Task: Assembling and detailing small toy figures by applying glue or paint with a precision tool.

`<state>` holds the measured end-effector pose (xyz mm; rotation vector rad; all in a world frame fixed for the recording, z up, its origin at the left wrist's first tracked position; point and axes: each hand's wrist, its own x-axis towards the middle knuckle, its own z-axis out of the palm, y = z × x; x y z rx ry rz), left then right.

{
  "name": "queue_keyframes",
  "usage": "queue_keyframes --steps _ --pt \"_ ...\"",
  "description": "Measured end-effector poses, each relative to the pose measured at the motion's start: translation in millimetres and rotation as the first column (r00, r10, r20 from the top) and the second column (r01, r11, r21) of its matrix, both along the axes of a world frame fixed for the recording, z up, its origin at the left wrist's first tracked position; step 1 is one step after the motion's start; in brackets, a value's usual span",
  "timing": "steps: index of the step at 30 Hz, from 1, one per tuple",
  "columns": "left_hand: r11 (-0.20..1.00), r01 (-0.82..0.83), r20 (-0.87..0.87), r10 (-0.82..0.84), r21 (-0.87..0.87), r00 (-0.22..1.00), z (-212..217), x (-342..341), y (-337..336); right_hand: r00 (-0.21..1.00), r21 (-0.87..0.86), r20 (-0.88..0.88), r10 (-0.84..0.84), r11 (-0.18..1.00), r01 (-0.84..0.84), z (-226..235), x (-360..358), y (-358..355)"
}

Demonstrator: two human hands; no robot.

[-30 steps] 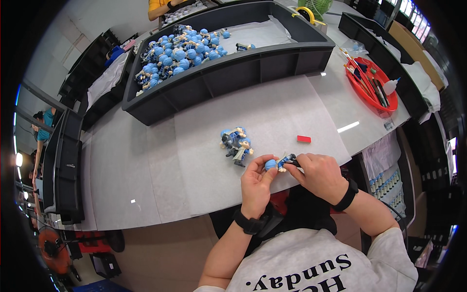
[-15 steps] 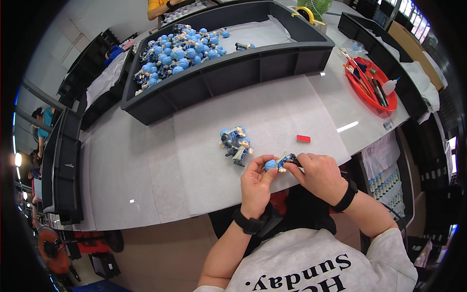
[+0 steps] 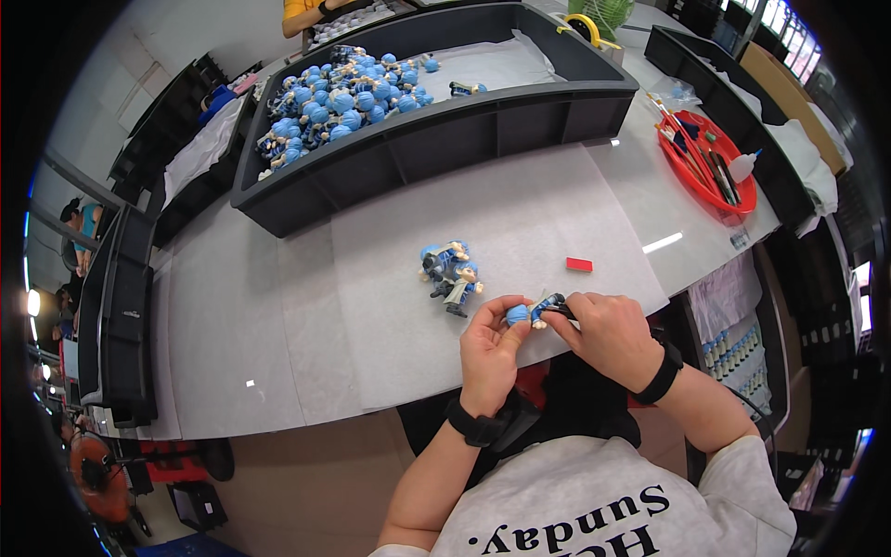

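Note:
My left hand (image 3: 490,357) is closed around a small figurine (image 3: 517,316) with blue hair and a blue-and-white outfit, its head between thumb and fingers. At the figurine's leg end, my right hand (image 3: 613,339) pinches a slim black tool (image 3: 562,313), mostly covered by the fingers. Whether the tool touches the figurine, I cannot tell. Left of my hands, a small cluster of similar figurines (image 3: 452,277) lies on the white sheet (image 3: 390,343). A small red block (image 3: 579,265) rests beyond my right hand.
A dark grey crate (image 3: 436,153) holding a heap of blue-haired figurines stands at the back. To the right is a red tray (image 3: 715,200) with brushes and a small bottle. Figurines stand in a lower box (image 3: 733,362) at right. Another person's sleeve (image 3: 299,17) shows at the top.

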<state>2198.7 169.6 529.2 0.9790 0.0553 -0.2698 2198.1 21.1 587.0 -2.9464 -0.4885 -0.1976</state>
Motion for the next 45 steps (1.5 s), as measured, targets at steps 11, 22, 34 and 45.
queue_keyframes --steps 11,22,34,45 --pt "1.0 -0.003 -0.016 0.003 -0.024 1.0 0.7 0.4 0.3 1.0 0.016 0.007 0.003 1.0 -0.004 0.6 0.4 -0.7" --pt "1.0 -0.011 -0.018 0.01 -0.029 1.0 -1.6 0.0 -0.7 0.999 -0.001 0.021 0.025 1.0 -0.024 3.6 0.8 0.6" --pt "1.0 -0.017 -0.021 0.017 -0.021 1.0 0.0 -0.4 0.2 1.0 0.024 0.011 0.004 1.0 -0.004 2.0 0.0 0.9" --pt "1.0 -0.001 -0.013 0.001 -0.003 1.0 1.5 -0.7 -0.4 1.0 -0.024 0.014 0.011 1.0 -0.01 2.1 0.9 -0.1"
